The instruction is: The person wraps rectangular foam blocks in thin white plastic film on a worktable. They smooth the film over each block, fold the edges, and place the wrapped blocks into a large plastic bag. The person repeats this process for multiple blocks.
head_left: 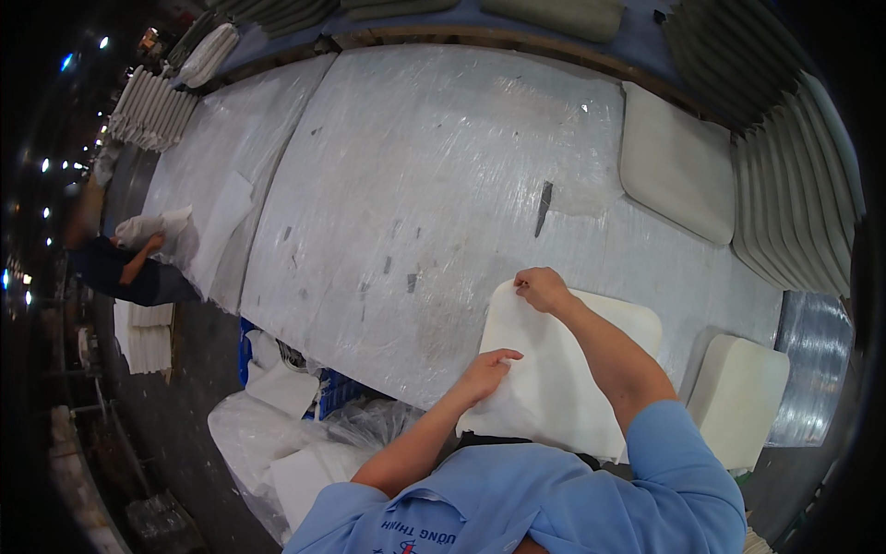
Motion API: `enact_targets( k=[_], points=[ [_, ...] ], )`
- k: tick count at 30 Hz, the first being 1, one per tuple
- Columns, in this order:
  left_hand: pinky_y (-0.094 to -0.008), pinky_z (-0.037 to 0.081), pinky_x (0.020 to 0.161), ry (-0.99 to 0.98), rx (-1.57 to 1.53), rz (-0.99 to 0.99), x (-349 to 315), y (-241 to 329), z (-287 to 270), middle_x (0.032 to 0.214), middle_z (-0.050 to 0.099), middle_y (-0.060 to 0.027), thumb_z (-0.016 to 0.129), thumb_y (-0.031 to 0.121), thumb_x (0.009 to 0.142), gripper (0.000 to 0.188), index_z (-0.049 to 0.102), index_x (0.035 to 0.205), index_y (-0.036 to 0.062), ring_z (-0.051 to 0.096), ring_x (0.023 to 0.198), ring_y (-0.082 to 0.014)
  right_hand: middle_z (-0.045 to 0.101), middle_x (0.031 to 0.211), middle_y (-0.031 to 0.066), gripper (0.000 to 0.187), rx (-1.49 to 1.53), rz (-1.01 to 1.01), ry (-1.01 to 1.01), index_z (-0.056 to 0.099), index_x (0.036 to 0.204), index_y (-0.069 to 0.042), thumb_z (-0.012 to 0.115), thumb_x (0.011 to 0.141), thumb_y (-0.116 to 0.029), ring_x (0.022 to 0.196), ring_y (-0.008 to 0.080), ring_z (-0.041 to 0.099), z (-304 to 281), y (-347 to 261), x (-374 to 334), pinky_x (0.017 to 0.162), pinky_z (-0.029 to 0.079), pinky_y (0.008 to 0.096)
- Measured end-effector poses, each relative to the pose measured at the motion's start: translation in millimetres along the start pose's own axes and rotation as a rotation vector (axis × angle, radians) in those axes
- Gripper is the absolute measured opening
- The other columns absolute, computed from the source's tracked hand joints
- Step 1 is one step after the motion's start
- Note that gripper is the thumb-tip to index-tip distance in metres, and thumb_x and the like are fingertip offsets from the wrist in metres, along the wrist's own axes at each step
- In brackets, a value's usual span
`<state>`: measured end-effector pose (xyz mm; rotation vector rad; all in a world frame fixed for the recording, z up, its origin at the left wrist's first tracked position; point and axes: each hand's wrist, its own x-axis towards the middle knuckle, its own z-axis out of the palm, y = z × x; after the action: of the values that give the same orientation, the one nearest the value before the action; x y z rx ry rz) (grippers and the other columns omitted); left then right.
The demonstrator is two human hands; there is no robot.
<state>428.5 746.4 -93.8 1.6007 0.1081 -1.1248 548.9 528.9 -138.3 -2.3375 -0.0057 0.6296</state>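
A white, flat cushion (591, 369) with rounded corners lies at the table's near edge, right in front of my body. My right hand (543, 289) reaches over it to the far left corner, where its fingertips are pinched on the cushion's edge. Closer to me, my left hand (486, 377) is at the cushion's left side, thumb and forefinger together on the white covering and the other fingers curled. What lies under the left fingers is partly hidden.
Plastic film covers the wide table (415, 185), and a dark strip (544, 209) lies on it. A pale cushion (678, 166) and a row of upright cushions (794, 189) are at right. Another white cushion (738, 397) leans nearby. Plastic-wrapped pieces (268, 434) sit lower left. A co-worker (125, 263) handles white material.
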Motion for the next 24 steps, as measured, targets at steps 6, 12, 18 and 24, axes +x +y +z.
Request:
enact_targets(
  k=[6, 12, 18, 24],
  points=[
    [-0.0232, 0.051, 0.07, -0.167, -0.219, -0.058, -12.2, 23.1, -7.8, 0.09, 0.065, 0.0019, 0.053, 0.008, 0.1, 0.035, 0.069, 0.131, 0.0111, 0.059, 0.074, -0.0049, 0.067, 0.092, 0.0089, 0.019, 1.309, 0.447, 0.224, 0.058, 0.11, -0.008, 0.069, 0.098, -0.018, 0.084, 0.0249, 0.072, 36.6, 14.1, -41.8, 0.065, 0.058, 0.0346],
    [-0.0253, 0.052, 0.072, -0.181, -0.375, -0.043, -1.9, 17.0, -9.8, 0.092, 0.065, 0.0027, 0.055, 0.008, 0.098, 0.032, 0.07, 0.127, 0.0105, 0.061, 0.078, -0.0057, 0.062, 0.089, 0.0043, 0.021, 1.728, 0.586, 0.309, 0.051, 0.094, -0.012, 0.07, 0.099, -0.017, 0.073, 0.0238, 0.068, 92.5, -18.0, -73.9, 0.059, 0.055, 0.0344],
    [-0.0259, 0.053, 0.077, -0.171, -0.39, -0.001, 3.7, 39.2, -22.0, 0.111, 0.069, -0.0025, 0.055, 0.007, 0.097, 0.032, 0.07, 0.126, 0.008, 0.063, 0.084, -0.0072, 0.061, 0.081, 0.0035, 0.015, 1.662, 0.329, 0.558, 0.058, 0.096, -0.007, 0.071, 0.097, -0.013, 0.064, 0.0188, 0.065, 105.3, -22.6, -69.1, 0.051, 0.049, 0.0306],
    [-0.0305, 0.056, 0.087, -0.046, -0.437, -0.031, 33.3, 34.3, -21.4, 0.128, 0.067, -0.012, 0.053, 0.008, 0.098, 0.037, 0.062, 0.134, 0.0023, 0.068, 0.1, -0.016, 0.065, 0.08, 0.0043, 0.014, 1.48, 0.568, 0.495, 0.062, 0.1, -0.004, 0.072, 0.096, -0.012, 0.061, 0.0159, 0.064, 105.9, -20.5, -60.9, 0.05, 0.046, 0.0291]
  ],
)
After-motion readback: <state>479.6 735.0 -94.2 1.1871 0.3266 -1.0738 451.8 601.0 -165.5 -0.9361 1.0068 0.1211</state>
